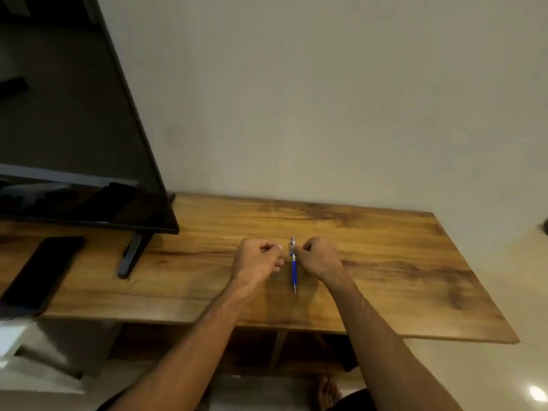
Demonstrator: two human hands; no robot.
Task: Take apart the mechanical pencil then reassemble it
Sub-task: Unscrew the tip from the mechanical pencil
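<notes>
A blue mechanical pencil (294, 269) with a clear upper part and silver tip lies lengthwise on the wooden table (385, 262), tip toward me. My right hand (318, 258) pinches its upper clear end between fingertips. My left hand (259, 258) hovers just left of the pencil, fingers curled into a loose fist; whether it touches the pencil or holds a small part is unclear.
A black TV (74, 129) on a stand foot (132, 256) fills the left of the table, with a dark phone (41, 274) lying in front of it. A plain wall rises behind. A shelf sits below the tabletop.
</notes>
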